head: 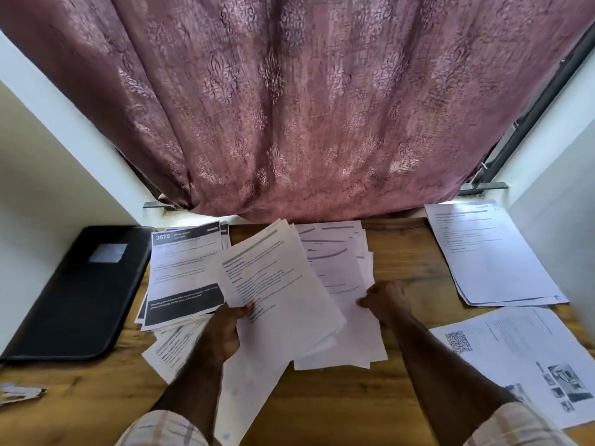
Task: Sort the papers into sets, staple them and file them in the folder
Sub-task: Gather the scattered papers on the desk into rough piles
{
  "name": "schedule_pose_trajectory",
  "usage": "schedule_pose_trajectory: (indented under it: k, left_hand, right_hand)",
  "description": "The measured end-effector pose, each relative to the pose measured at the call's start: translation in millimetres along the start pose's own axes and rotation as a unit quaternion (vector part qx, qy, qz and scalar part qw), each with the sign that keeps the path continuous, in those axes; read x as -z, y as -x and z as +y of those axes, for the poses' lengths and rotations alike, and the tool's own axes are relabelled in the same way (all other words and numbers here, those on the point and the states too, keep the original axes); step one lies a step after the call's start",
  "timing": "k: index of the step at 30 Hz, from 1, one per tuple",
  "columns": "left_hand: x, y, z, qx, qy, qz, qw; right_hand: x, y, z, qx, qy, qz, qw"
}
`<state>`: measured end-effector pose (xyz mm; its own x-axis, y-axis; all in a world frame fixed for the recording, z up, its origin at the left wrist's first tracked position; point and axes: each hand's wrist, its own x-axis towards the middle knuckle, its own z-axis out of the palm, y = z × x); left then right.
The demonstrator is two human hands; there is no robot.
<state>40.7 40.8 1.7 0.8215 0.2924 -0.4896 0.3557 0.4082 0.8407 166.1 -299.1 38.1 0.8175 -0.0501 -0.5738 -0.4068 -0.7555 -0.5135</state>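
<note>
Now, from my seat, the folder [74, 291] lies shut at the worktop's [322, 403] left edge. My left hand [227, 329] pinches a tilted sheaf [277, 297], its long axis running away from me. My right hand [384, 300] pinches the loose pile [341, 268] beside it.

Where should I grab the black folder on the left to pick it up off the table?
Probably by its near right corner. The black folder lies flat and closed on the wooden table, its left side close to the wall and its right edge beside the stack with the black banner. The near edge is free, so slide fingers under there, coming from your side.
</note>
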Motion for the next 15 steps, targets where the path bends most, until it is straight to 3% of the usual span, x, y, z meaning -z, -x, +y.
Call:
schedule_pose_trajectory:
  k: [2,5,6,8,10,11,15]
  left_hand:
    - [1.3,-8.6,2.6,0.011,0.000,-0.032,0.999]
    - [-6.6,-18.3,14.5,0.011,-0.025,-0.083,0.996]
    - [-11.3,-21.6,19.0,0.004,-0.039,-0.104,0.994]
    - [-26.7,-25.0,30.9,-0.004,-0.053,-0.139,0.989]
    - [-45.0,-28.9,41.0,-0.004,-0.055,-0.164,0.985]
    - [-56.5,-30.2,46.6,-0.008,-0.058,-0.173,0.983]
    - [-101.5,-29.9,65.2,-0.078,-0.090,-0.185,0.976]
  right_hand:
    - [-2.1,8.9,-2.2,0.007,-0.013,-0.002,1.000]
    - [-1.1,19.8,-8.6,0.044,-0.051,0.076,0.995]
    - [1.8,22.8,-12.7,0.055,-0.118,0.058,0.990]
    - [10.3,29.2,-21.3,0.071,-0.262,-0.057,0.961]
    - [21.1,39.1,-32.3,0.118,-0.288,-0.143,0.940]
    - [25.1,41.1,-36.6,0.152,-0.284,-0.150,0.935]
    - [35.8,27.9,-39.7,0.239,-0.370,-0.055,0.896]
